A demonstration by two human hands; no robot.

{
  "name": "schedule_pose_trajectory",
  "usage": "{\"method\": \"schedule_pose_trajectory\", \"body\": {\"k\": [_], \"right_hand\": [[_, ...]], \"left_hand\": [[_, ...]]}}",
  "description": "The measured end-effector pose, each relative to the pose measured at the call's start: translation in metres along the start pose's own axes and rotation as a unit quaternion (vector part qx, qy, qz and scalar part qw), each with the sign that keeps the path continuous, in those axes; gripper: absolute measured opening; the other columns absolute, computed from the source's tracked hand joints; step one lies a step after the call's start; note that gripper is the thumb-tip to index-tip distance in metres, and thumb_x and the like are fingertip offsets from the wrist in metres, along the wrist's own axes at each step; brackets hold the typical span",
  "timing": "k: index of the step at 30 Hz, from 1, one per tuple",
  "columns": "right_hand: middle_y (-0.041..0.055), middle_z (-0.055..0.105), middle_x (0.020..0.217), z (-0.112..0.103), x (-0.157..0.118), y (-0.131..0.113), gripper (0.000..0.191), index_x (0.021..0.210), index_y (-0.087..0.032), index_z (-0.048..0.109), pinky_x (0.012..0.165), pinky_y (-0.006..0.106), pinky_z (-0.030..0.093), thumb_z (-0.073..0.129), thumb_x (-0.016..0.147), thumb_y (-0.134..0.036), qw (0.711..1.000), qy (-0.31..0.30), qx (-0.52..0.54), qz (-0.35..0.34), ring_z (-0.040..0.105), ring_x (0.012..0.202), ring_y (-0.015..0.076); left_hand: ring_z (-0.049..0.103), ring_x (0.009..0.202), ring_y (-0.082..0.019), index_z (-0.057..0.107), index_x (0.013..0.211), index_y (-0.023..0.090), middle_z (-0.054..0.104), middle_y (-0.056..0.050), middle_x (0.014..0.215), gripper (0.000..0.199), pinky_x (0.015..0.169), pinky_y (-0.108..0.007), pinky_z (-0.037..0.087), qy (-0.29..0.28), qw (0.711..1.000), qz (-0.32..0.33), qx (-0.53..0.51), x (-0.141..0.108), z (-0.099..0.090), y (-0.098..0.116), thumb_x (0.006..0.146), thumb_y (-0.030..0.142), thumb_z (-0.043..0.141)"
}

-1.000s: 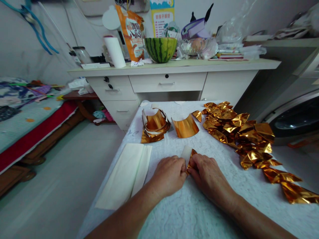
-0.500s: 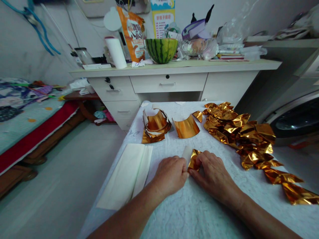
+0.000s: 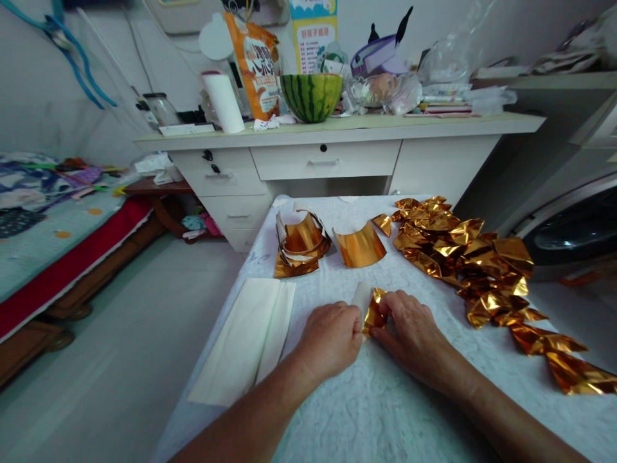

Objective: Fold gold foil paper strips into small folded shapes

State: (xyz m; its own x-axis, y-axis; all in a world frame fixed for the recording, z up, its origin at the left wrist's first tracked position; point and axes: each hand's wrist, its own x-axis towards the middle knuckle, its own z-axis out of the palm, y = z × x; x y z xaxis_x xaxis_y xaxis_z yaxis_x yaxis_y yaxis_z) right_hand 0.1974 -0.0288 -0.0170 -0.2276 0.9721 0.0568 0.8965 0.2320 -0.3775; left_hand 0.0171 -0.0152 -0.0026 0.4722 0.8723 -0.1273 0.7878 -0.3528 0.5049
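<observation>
A small piece of gold foil paper [image 3: 374, 312], with a pale strip [image 3: 360, 296] along its left, lies on the cloth-covered table between my hands. My left hand [image 3: 332, 334] is curled closed at its left edge; the fingertips are hidden. Thumb and bent fingers of my right hand [image 3: 409, 328] pinch the foil from the right. Beyond, a curved gold sheet [image 3: 360, 245] and a stack of curled gold sheets [image 3: 301, 241] rest on the table. White paper sheets [image 3: 241, 341] lie left of my left hand.
A heap of folded gold foil pieces [image 3: 463, 251] spreads along the table's right side. Behind the table stands a white desk [image 3: 328, 157] with a watermelon half [image 3: 312, 98] on top. A bed [image 3: 62, 225] is at left, a front-loading washing machine [image 3: 578, 218] at right.
My right thumb has shifted slightly right, away from my left hand, and more of the foil's lower part shows. The other things have stayed in place.
</observation>
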Motion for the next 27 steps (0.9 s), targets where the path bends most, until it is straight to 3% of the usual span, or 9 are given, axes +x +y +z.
{"method": "schedule_pose_trajectory", "body": {"k": [15, 20, 24, 27], "right_hand": [[0.0056, 0.057, 0.093, -0.007, 0.004, 0.007, 0.023, 0.092, -0.021, 0.047, 0.075, 0.034, 0.038, 0.054, 0.075, -0.007, 0.997, -0.039, 0.066, -0.015, 0.052, 0.085, 0.0217], [0.0034, 0.057, 0.086, -0.010, 0.002, 0.012, 0.020, 0.090, -0.021, 0.044, 0.071, 0.033, 0.039, 0.055, 0.075, -0.013, 0.994, -0.028, 0.103, -0.003, 0.053, 0.081, 0.0204], [-0.0021, 0.053, 0.075, -0.015, 0.004, 0.023, 0.018, 0.093, -0.023, 0.043, 0.059, 0.027, 0.039, 0.050, 0.078, -0.017, 0.981, -0.024, 0.194, 0.013, 0.050, 0.065, 0.0155], [-0.0019, 0.053, 0.070, -0.016, 0.010, 0.032, 0.007, 0.089, -0.022, 0.048, 0.057, 0.028, 0.040, 0.044, 0.083, -0.022, 0.979, 0.029, 0.199, 0.039, 0.051, 0.063, 0.0164]], "left_hand": [[0.056, 0.074, -0.015, 0.052, 0.072, 0.020, 0.061, 0.000, 0.077, 0.009, 0.064, -0.026, 0.035, -0.014, 1.000, -0.005, 0.003, -0.001, -0.003, 0.002, 0.081, 0.021, 0.053], [0.056, 0.074, -0.015, 0.051, 0.073, 0.020, 0.061, 0.001, 0.077, 0.006, 0.064, -0.026, 0.033, -0.004, 1.000, -0.005, -0.009, 0.000, -0.003, 0.002, 0.079, 0.019, 0.053], [0.056, 0.075, -0.015, 0.052, 0.075, 0.021, 0.061, 0.002, 0.077, 0.005, 0.064, -0.026, 0.033, 0.004, 1.000, -0.009, -0.024, 0.000, -0.001, 0.002, 0.075, 0.017, 0.055], [0.056, 0.075, -0.015, 0.053, 0.076, 0.021, 0.061, 0.002, 0.078, 0.005, 0.064, -0.026, 0.033, 0.008, 1.000, -0.008, -0.026, -0.001, 0.000, 0.001, 0.075, 0.017, 0.055]]}}
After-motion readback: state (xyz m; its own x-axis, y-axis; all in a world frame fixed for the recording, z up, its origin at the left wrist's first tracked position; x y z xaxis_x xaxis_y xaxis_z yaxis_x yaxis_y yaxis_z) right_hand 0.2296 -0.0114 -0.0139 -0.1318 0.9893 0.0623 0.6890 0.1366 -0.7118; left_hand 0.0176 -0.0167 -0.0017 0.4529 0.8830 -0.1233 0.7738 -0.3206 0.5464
